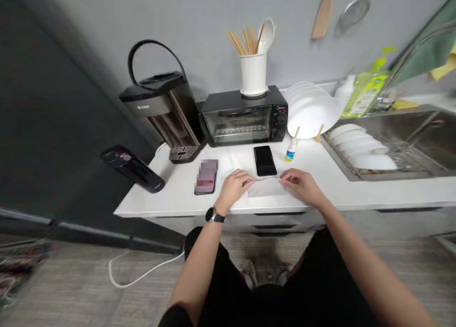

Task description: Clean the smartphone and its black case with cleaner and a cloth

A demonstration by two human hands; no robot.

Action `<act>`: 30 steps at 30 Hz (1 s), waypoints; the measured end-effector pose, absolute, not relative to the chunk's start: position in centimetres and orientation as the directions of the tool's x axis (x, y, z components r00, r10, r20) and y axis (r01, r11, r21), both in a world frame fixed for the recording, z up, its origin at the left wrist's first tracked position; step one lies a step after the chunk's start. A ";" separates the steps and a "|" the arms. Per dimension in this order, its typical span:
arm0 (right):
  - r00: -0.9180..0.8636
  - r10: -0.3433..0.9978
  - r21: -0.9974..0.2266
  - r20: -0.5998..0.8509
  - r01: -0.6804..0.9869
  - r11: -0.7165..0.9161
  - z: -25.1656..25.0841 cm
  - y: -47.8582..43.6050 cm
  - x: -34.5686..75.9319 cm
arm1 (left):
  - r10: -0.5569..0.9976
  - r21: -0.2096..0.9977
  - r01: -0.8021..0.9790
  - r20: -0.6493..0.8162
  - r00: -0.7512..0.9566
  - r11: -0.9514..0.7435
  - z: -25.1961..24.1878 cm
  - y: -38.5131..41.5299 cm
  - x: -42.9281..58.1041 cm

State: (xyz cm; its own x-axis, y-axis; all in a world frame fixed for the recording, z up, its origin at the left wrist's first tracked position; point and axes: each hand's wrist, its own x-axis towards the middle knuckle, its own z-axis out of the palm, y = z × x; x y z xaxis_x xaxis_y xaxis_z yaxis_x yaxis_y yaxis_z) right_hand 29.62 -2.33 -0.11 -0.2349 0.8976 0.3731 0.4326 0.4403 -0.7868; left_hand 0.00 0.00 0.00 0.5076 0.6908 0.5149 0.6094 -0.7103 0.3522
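Note:
A white sheet (pixel 267 188), paper or tissue, lies folded into a strip near the counter's front edge. My left hand (pixel 233 188) pinches its left upper corner, with a dark watch (pixel 211 215) on the wrist. At the opposite upper corner, the fingers of my right hand (pixel 302 184) are closed on the sheet too. Just behind the strip rests a black smartphone (pixel 265 161). To the left of my left hand is another phone (pixel 206 177), partly blurred out. A small white bottle (pixel 290 151) with a blue and yellow label stands beyond my right hand.
A black water dispenser (pixel 174 113) and a toaster oven (pixel 244 118) stand at the back, a white utensil holder (pixel 253 73) on the oven. A black flask (pixel 131 168) is at the left. White plates (pixel 309 111) lean near the sink (pixel 420 132).

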 end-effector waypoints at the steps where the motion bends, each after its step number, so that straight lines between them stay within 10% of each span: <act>1: -0.245 0.897 -0.786 0.369 0.433 0.441 -0.2 -2.2 29.6 | 0.687 0.351 0.606 0.519 0.508 -0.713 0.0 0.1 0.0; 11: -0.253 0.838 -0.730 0.484 0.411 0.546 1.3 -5.5 29.7 | 0.645 0.496 0.419 0.654 0.395 -0.760 2.5 -3.6 -0.2; 30: -0.493 0.825 -0.294 0.277 0.774 0.561 -0.1 -1.6 25.9 | 0.706 0.493 0.528 0.310 0.636 -0.692 1.5 -7.9 -1.4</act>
